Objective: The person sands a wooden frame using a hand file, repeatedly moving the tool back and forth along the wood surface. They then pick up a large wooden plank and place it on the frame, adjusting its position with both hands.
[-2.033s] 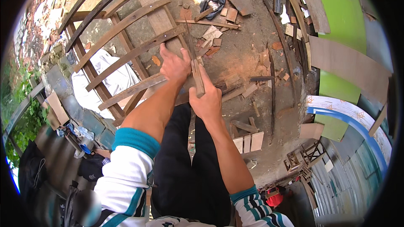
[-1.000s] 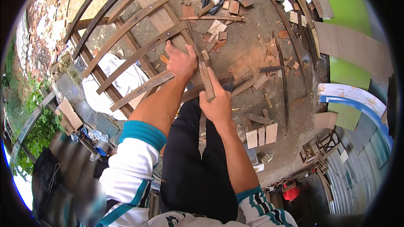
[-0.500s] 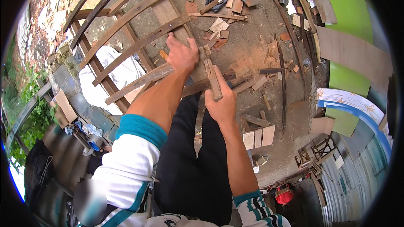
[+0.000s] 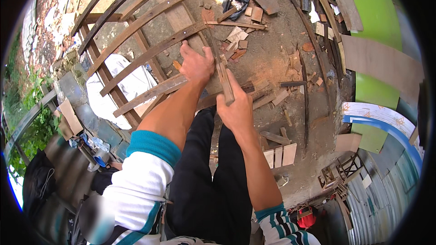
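"What's in the right hand (image 4: pixel 237 109)?"

"A wooden-handled saw (image 4: pixel 224 80). The fingers are wrapped closed round its handle, the index stretched along it, and the saw points away beside the wide plank (image 4: pixel 179 18)."

"And the left hand (image 4: pixel 197 63)?"

"Half-curled at that plank's near end; I can't tell whether it truly grips."

"Where's the plank?"

"Left of the saw, crossed by curved slats (image 4: pixel 150 59), with white cloth (image 4: pixel 120 86) below them."

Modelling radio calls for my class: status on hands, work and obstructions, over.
Right hand gripping wooden-handled tool. Left hand on slatted wooden frame. Wood scraps on ground beyond.
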`<act>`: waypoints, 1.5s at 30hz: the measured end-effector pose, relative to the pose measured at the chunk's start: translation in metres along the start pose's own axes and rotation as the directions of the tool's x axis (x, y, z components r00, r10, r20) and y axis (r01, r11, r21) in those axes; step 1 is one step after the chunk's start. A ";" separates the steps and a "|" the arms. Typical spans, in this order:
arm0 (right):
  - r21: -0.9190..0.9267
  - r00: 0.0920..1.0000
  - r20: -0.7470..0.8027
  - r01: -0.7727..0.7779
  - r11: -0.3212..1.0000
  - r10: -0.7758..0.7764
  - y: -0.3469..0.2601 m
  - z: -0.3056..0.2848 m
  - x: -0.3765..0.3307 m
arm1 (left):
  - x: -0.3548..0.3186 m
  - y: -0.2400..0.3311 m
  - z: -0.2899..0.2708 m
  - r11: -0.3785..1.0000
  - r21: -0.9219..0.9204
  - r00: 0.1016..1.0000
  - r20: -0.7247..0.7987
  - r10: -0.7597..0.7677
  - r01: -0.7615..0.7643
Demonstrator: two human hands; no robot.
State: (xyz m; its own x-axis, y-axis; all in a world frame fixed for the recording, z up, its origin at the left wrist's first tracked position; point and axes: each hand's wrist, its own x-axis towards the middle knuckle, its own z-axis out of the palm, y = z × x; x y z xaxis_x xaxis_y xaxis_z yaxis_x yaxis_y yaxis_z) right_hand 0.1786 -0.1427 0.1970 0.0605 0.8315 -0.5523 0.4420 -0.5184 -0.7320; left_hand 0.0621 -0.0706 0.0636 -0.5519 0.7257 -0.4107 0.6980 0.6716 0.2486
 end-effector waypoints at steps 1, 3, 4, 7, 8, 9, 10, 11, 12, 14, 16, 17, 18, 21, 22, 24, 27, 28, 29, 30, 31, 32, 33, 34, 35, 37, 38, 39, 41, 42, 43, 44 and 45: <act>0.017 1.000 -0.008 -0.017 1.000 0.017 -0.002 -0.005 -0.018 | 0.000 0.001 0.000 1.000 -0.015 1.000 0.011 -0.013 0.013; -0.046 0.999 0.053 -0.003 0.999 0.005 -0.019 -0.040 -0.087 | 0.002 0.001 -0.005 0.999 -0.036 0.999 0.009 -0.034 0.034; -0.037 0.997 0.055 0.047 0.998 -0.045 -0.031 -0.058 -0.122 | 0.000 -0.001 -0.008 0.998 -0.037 0.999 0.002 -0.042 0.042; -0.019 0.998 0.055 0.033 0.999 -0.032 -0.046 -0.079 -0.154 | 0.000 -0.006 -0.004 0.999 -0.046 0.999 -0.025 -0.022 0.021; -0.013 0.999 0.052 0.005 1.000 -0.004 -0.046 -0.081 -0.155 | 0.000 -0.004 -0.003 0.999 -0.050 0.999 -0.037 -0.007 0.005; -0.074 0.986 -0.027 0.162 0.984 -0.165 -0.034 -0.064 -0.130 | 0.004 -0.002 -0.003 0.999 -0.053 0.999 -0.042 -0.010 0.008; -0.088 0.998 -0.003 0.066 0.994 -0.066 -0.016 -0.045 -0.093 | 0.000 0.000 -0.001 0.999 -0.049 1.000 -0.022 -0.007 0.006; -0.099 1.000 0.016 -0.005 0.995 0.007 0.000 -0.026 -0.046 | 0.002 0.007 -0.001 0.998 -0.059 1.000 -0.026 0.001 -0.003; -0.033 0.999 -0.019 0.037 0.999 -0.037 0.006 -0.006 -0.012 | -0.005 0.010 0.001 0.999 -0.054 1.000 -0.004 0.008 -0.008; -0.004 0.999 -0.018 0.045 0.999 -0.045 0.000 0.001 0.003 | -0.012 -0.003 0.001 1.000 -0.020 1.000 0.009 -0.021 0.021; 0.067 1.000 -0.010 -0.016 0.998 0.017 0.006 -0.005 -0.018 | -0.010 -0.008 0.001 0.999 -0.022 0.999 -0.028 -0.028 0.027; 0.032 0.999 -0.040 0.035 0.999 -0.034 0.000 -0.012 -0.045 | -0.006 -0.004 -0.001 0.999 -0.043 1.000 -0.018 -0.023 0.022; -0.027 0.999 -0.006 -0.042 0.999 0.042 -0.015 -0.027 -0.078 | 0.001 0.000 -0.003 0.998 -0.060 1.000 -0.017 -0.021 0.020; -0.010 0.999 0.031 0.030 1.000 -0.029 -0.026 -0.066 -0.153 | -0.002 -0.002 -0.007 0.999 -0.046 1.000 -0.016 -0.027 0.026; -0.013 0.998 0.056 0.024 1.000 -0.023 -0.025 -0.075 -0.154 | -0.002 -0.002 -0.006 0.999 -0.042 1.000 -0.018 -0.025 0.024; -0.021 0.995 0.093 0.026 0.999 -0.024 -0.022 -0.084 -0.149 | -0.001 -0.005 -0.001 1.000 -0.025 0.999 -0.035 -0.002 0.001; 0.054 0.995 -0.043 0.093 0.994 -0.091 0.020 -0.036 -0.067 | -0.002 0.000 0.000 1.000 -0.003 1.000 -0.005 -0.008 0.008; 0.088 0.991 -0.100 0.098 0.991 -0.089 0.027 -0.011 -0.028 | -0.004 0.005 0.000 1.000 0.003 1.000 0.006 -0.016 0.016; 0.068 0.992 -0.073 0.105 0.992 -0.100 0.029 0.014 0.015 | -0.002 0.001 -0.001 1.000 -0.003 1.000 0.008 -0.012 0.012; -0.039 1.000 -0.017 0.001 0.999 -0.002 0.012 0.022 0.032 | -0.002 -0.001 0.000 1.000 -0.008 1.000 0.009 -0.003 0.003; 0.027 0.998 -0.050 0.042 0.999 -0.040 0.016 0.023 0.031 | 0.000 -0.001 0.002 1.000 -0.014 1.000 0.012 0.007 -0.007; 0.085 0.995 -0.079 0.068 0.994 -0.061 0.025 0.020 0.020 | -0.001 -0.001 0.002 1.000 -0.005 1.000 0.011 -0.009 0.009; 0.039 1.000 -0.001 0.023 0.999 -0.023 0.018 0.007 -0.009 | -0.004 -0.009 0.001 0.999 0.012 0.999 0.017 -0.040 0.040; -0.013 0.999 0.052 0.009 1.000 -0.009 0.006 -0.014 -0.036 | 0.004 -0.003 0.000 0.999 0.002 0.999 0.007 -0.050 0.050; 0.010 0.995 0.004 0.095 0.995 -0.095 0.007 -0.030 -0.070 | 0.001 0.000 -0.004 0.999 -0.019 0.999 0.021 -0.043 0.043; -0.012 0.993 0.018 0.118 0.993 -0.117 -0.001 -0.063 -0.150 | -0.001 -0.005 -0.004 0.999 0.006 0.999 0.007 -0.047 0.047; -0.056 0.996 0.050 0.071 0.996 -0.068 -0.012 -0.075 -0.166 | 0.000 -0.003 -0.002 0.999 0.015 0.999 0.000 -0.040 0.040; -0.049 0.995 0.036 0.090 0.995 -0.089 -0.010 -0.072 -0.163 | 0.001 -0.004 -0.002 0.999 0.015 0.999 -0.004 -0.039 0.039; -0.036 0.992 0.004 0.128 0.991 -0.128 -0.003 -0.059 -0.143 | -0.001 -0.003 -0.001 0.999 0.013 0.999 -0.009 -0.035 0.035; -0.001 0.991 -0.051 0.123 0.992 -0.123 0.011 -0.036 -0.108 | -0.005 -0.001 0.000 0.999 0.020 0.999 0.009 -0.030 0.030; -0.022 0.999 -0.025 0.036 0.999 -0.036 0.021 -0.017 -0.067 | -0.007 0.001 0.001 0.999 0.027 0.999 0.027 -0.025 0.025; -0.032 0.997 -0.055 0.053 0.998 -0.054 0.028 0.007 -0.026 | -0.003 0.005 0.002 0.999 0.026 0.999 0.026 -0.029 0.029; -0.018 1.000 -0.022 0.001 1.000 -0.002 0.010 0.010 -0.015 | 0.001 0.003 0.002 1.000 -0.006 1.000 -0.031 0.004 -0.004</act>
State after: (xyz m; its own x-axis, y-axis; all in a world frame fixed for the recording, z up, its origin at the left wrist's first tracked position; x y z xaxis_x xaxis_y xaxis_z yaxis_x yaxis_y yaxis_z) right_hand 0.1731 -0.1621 0.1943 0.0799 0.8366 -0.5420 0.4581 -0.5137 -0.7254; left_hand 0.0647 -0.0681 0.0619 -0.5632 0.7326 -0.3821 0.6974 0.6695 0.2557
